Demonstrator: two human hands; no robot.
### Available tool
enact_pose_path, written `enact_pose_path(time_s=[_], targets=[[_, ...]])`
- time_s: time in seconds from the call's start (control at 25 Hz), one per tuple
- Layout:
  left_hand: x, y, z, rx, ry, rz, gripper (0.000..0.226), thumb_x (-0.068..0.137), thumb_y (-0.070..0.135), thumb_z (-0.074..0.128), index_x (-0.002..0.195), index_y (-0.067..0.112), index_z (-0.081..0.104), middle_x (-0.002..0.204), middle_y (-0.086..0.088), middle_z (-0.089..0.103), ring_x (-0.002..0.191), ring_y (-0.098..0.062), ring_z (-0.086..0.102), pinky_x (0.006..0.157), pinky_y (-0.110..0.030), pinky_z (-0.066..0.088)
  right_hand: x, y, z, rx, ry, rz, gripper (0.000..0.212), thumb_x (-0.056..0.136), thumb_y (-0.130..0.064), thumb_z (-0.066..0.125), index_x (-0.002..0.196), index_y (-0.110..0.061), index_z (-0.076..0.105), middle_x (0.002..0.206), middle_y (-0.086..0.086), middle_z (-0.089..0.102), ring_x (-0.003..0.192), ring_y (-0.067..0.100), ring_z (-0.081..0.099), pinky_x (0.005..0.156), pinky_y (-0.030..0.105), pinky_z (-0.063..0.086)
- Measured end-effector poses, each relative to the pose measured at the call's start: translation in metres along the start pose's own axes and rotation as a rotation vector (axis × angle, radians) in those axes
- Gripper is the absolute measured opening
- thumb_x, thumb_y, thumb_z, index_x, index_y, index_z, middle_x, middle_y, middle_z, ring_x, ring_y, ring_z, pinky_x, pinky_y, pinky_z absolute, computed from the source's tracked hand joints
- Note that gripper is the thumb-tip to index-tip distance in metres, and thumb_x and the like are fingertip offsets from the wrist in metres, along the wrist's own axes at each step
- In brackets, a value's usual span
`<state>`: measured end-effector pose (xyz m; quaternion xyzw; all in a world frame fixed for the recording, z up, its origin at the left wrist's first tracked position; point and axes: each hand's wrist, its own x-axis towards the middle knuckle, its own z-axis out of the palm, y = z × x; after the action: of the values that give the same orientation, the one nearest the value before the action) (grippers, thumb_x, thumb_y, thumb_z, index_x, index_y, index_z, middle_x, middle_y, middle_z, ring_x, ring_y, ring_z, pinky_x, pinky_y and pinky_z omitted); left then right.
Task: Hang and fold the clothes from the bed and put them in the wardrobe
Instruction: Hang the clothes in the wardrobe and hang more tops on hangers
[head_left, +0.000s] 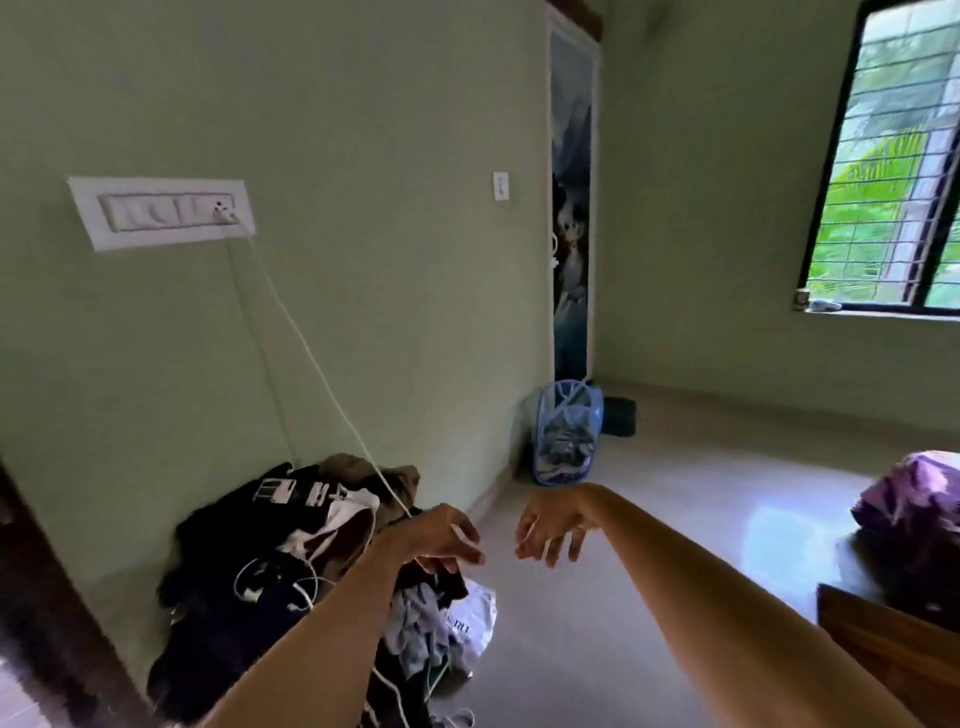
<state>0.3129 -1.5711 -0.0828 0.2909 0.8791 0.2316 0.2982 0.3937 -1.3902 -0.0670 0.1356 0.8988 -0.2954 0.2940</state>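
Hovering side by side, the two hands are stretched out low in front of the person. The left hand (448, 540) has its fingers curled downward just above the clothes pile (270, 571), and I cannot tell whether it pinches anything. The right hand (555, 526) hangs released, fingers loosely spread, holding nothing. The pile sits at the foot of the wall (363, 182), at the left edge of the floor (649, 519), not on the bed (893, 639), whose wooden corner shows at the right. It is mostly dark garments with paler ones mixed in, all limp and light, likely to sag and drag neighbours along. A white cable (311, 358) runs from the switchboard (161, 213) down into the heap, with loops among the cloth, so a garment is probably best taken at its collar or shoulders and lifted clear of the wire. Farther along the wall stands a blue mesh laundry basket (569, 431).
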Motion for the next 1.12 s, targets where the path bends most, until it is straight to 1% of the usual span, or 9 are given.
enact_pose_path(time_s=[0.12,0.2,0.36,0.44,0.6,0.8,0.88,0.96,1.12], targets=[[0.077,0.040,-0.029,-0.009,0.002,0.070,0.040,0.077,0.034,0.075,0.110,0.019,0.058,0.085,0.000,0.065,0.067,-0.006,0.061,0.057,-0.019,0.046,0.030,0.025,-0.062,0.072,0.089,0.019,0.045,0.091,-0.025,0.062,0.131,-0.008,0.051,0.128,0.013,0.058,0.106,0.024,0.060,0.095,0.042,0.049],[0.125,0.062,-0.039,0.041,-0.039,0.092,0.044,0.078,0.034,0.074,0.116,0.018,0.057,0.092,-0.001,0.064,0.070,-0.007,0.060,0.058,-0.019,0.045,0.053,0.047,-0.094,0.137,0.128,0.044,0.046,0.091,-0.026,0.062,0.132,-0.008,0.050,0.124,0.012,0.059,0.100,0.021,0.059,0.093,0.040,0.049],[0.216,0.093,-0.041,0.159,-0.163,0.111,0.048,0.080,0.032,0.073,0.121,0.016,0.054,0.099,-0.006,0.062,0.077,-0.013,0.059,0.057,-0.020,0.042,0.097,0.091,-0.144,0.161,0.083,0.144,0.048,0.089,-0.024,0.065,0.132,-0.009,0.049,0.126,0.015,0.059,0.095,0.022,0.060,0.092,0.041,0.050],[0.261,0.109,-0.044,0.174,-0.186,0.135,0.050,0.079,0.033,0.073,0.122,0.016,0.053,0.108,-0.010,0.064,0.082,-0.014,0.060,0.059,-0.021,0.044,0.115,0.112,-0.172,0.174,0.089,0.183,0.049,0.089,-0.024,0.065,0.133,-0.008,0.049,0.125,0.016,0.059,0.095,0.023,0.060,0.093,0.042,0.050],[0.369,0.154,-0.059,0.223,-0.246,0.234,0.047,0.081,0.031,0.072,0.121,0.016,0.054,0.119,-0.010,0.061,0.101,-0.022,0.063,0.078,-0.030,0.049,0.159,0.160,-0.247,0.238,0.159,0.244,0.051,0.089,-0.026,0.065,0.134,-0.007,0.049,0.125,0.017,0.059,0.096,0.022,0.060,0.095,0.043,0.049],[0.487,0.214,-0.084,0.256,-0.304,0.331,0.041,0.078,0.031,0.074,0.114,0.020,0.057,0.114,-0.007,0.062,0.094,-0.017,0.062,0.092,-0.036,0.052,0.200,0.203,-0.328,0.341,0.249,0.333,0.051,0.090,-0.026,0.063,0.134,-0.006,0.048,0.129,0.017,0.057,0.101,0.026,0.061,0.096,0.043,0.049],[0.528,0.241,-0.088,0.284,-0.326,0.372,0.041,0.081,0.030,0.071,0.117,0.020,0.056,0.114,-0.006,0.061,0.095,-0.015,0.060,0.089,-0.032,0.052,0.212,0.225,-0.354,0.409,0.302,0.333,0.049,0.091,-0.024,0.063,0.134,-0.005,0.048,0.129,0.018,0.057,0.100,0.027,0.061,0.087,0.040,0.051],[0.561,0.266,-0.082,0.307,-0.388,0.398,0.040,0.083,0.030,0.070,0.119,0.020,0.054,0.115,-0.006,0.061,0.091,-0.013,0.061,0.082,-0.027,0.052,0.217,0.252,-0.372,0.481,0.307,0.369,0.045,0.092,-0.019,0.061,0.132,-0.003,0.049,0.129,0.020,0.057,0.103,0.032,0.061,0.079,0.037,0.051],[0.625,0.307,-0.060,0.350,-0.484,0.440,0.041,0.084,0.029,0.069,0.121,0.020,0.053,0.111,-0.003,0.060,0.086,-0.010,0.060,0.075,-0.024,0.051,0.230,0.312,-0.403,0.571,0.348,0.444,0.046,0.092,-0.019,0.062,0.133,-0.004,0.048,0.129,0.020,0.057,0.103,0.033,0.061,0.094,0.047,0.047]])
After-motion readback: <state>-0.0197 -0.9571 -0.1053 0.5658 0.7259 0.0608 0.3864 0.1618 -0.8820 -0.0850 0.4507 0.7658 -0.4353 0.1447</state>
